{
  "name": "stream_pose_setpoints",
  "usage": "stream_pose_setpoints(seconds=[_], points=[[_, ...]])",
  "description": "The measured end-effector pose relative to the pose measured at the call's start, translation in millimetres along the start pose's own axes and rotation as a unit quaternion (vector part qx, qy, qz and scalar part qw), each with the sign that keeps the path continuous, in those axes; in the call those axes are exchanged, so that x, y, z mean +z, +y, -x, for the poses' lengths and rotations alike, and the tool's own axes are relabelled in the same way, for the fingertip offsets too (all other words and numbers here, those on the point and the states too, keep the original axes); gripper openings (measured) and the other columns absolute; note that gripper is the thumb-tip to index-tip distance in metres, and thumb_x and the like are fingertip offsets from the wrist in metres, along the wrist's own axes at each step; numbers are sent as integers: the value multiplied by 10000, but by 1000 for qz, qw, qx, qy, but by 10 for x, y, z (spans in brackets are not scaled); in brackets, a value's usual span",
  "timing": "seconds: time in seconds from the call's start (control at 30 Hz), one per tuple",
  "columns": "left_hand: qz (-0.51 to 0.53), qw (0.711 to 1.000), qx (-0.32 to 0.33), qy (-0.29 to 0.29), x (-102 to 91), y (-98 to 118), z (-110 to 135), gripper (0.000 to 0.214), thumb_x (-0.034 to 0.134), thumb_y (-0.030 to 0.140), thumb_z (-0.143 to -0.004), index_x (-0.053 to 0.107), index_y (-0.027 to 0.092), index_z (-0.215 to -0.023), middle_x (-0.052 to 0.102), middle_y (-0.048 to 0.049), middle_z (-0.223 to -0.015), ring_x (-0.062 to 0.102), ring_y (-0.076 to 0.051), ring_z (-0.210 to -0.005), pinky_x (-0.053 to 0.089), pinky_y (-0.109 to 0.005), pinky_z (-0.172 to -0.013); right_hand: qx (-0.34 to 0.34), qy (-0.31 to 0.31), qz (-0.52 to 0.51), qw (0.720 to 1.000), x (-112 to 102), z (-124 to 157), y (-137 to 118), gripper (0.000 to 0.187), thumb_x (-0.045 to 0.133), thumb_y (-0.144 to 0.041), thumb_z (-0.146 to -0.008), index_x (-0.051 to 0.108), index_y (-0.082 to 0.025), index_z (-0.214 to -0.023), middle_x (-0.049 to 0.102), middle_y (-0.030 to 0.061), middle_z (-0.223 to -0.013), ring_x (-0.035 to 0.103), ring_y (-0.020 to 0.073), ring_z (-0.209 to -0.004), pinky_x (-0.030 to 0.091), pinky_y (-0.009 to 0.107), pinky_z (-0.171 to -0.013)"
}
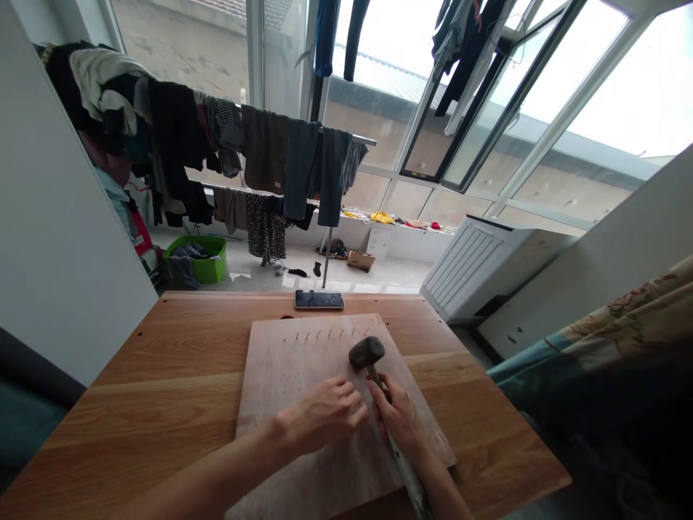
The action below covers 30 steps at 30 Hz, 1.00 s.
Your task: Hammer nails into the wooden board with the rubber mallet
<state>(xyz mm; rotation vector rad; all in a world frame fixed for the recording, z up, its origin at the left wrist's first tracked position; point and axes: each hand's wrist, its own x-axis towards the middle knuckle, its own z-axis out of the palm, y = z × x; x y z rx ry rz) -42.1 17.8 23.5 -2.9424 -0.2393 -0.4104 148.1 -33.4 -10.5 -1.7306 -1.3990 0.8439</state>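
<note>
My right hand (399, 417) grips a hammer (367, 352) near its dark head, with the handle running back under my forearm. Close beside it, my left hand (336, 409) hovers over the board with fingers curled together; whatever they pinch, if anything, is hidden. Under both hands lies a pale wooden board (271, 419). Several thin nails (329, 334) stand in a row along its far side, some slightly tilted. Small dark marks dot the board to the left of my hands.
The board rests on a wooden table (162, 390), with a phone (319, 300) at the far edge. Beyond are a drying rack of clothes (265, 148), a green basket (211, 269), a small cardboard box (361, 261) and a white ribbed panel (465, 263). A curtain (595, 332) hangs at right.
</note>
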Motion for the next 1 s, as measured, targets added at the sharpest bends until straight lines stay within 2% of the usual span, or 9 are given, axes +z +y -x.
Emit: stream_pose_setpoints(seconds=[0.07, 0.17, 0.27, 0.37, 0.5, 0.77, 0.83, 0.9, 1.0], points=[[26, 998, -49, -22, -91, -125, 84, 130, 538, 56, -881, 588, 158, -944, 653, -58, -846, 616, -204, -746, 471, -328, -679, 16, -10, -23, 1000, -1, -3, 11, 444, 456, -598, -901, 590, -180, -964, 475, -72, -499, 475, 122, -344, 352, 226, -351], [72, 980, -180, -33, -160, -416, 367, 224, 484, -12, -863, 587, 167, -951, 648, -40, -870, 618, -177, -733, 465, -286, -671, 37, -13, -55, 998, 8, -4, 33, 447, 458, -613, -896, 577, -189, -971, 466, -80, -517, 463, 111, -336, 363, 215, -330], [101, 950, -295, 8, -131, -768, 750, 220, 451, 40, -899, 624, 175, -904, 640, -55, -919, 632, -182, -824, 483, -287, -754, 52, -9, -66, 996, 19, -5, 41, 440, 463, -609, -891, 566, -192, -987, 469, -81, -528, 464, 110, -337, 366, 210, -322], [143, 923, -354, 48, -58, -1026, 1043, 213, 467, 113, -921, 669, 180, -912, 654, -69, -966, 645, -200, -889, 496, -310, -819, 53, -4, -60, 997, 24, -5, 29, 415, 451, -593, -899, 549, -196, -966, 460, -85, -518, 461, 107, -331, 360, 206, -319], [164, 912, -372, 48, -10, -1116, 1112, 221, 470, 173, -945, 687, 180, -904, 658, -76, -976, 644, -210, -922, 497, -328, -861, 55, -6, -58, 997, 23, 7, -1, 407, 445, -587, -903, 542, -196, -964, 457, -87, -517, 460, 104, -331, 365, 204, -322], [94, 940, -326, -41, -86, -1129, 907, 271, 432, 19, -865, 656, 163, -820, 648, -91, -950, 615, -191, -868, 492, -305, -808, 64, 3, -47, 997, 32, -5, 21, 431, 458, -586, -895, 560, -186, -1019, 464, -85, -523, 461, 107, -333, 363, 208, -320], [103, 937, -332, -24, -58, -1160, 903, 254, 445, 39, -867, 663, 171, -862, 657, -85, -939, 627, -192, -869, 494, -308, -812, 63, 2, -43, 997, 34, -5, 17, 436, 457, -591, -895, 561, -184, -1014, 460, -85, -524, 458, 106, -337, 365, 207, -323], [144, 927, -345, 23, 9, -1185, 915, 246, 472, 85, -873, 663, 189, -987, 679, -66, -932, 646, -186, -855, 500, -307, -812, 64, 2, -44, 997, 33, 4, 2, 443, 455, -599, -897, 562, -186, -1016, 462, -83, -529, 462, 106, -344, 369, 207, -328], [218, 896, -373, 106, 165, -1199, 951, 257, 516, 172, -872, 634, 203, -1098, 699, -27, -863, 657, -165, -759, 514, -289, -750, 65, 3, -38, 997, 25, 22, -37, 445, 454, -594, -903, 565, -187, -1048, 476, -78, -535, 467, 110, -346, 377, 212, -336]])
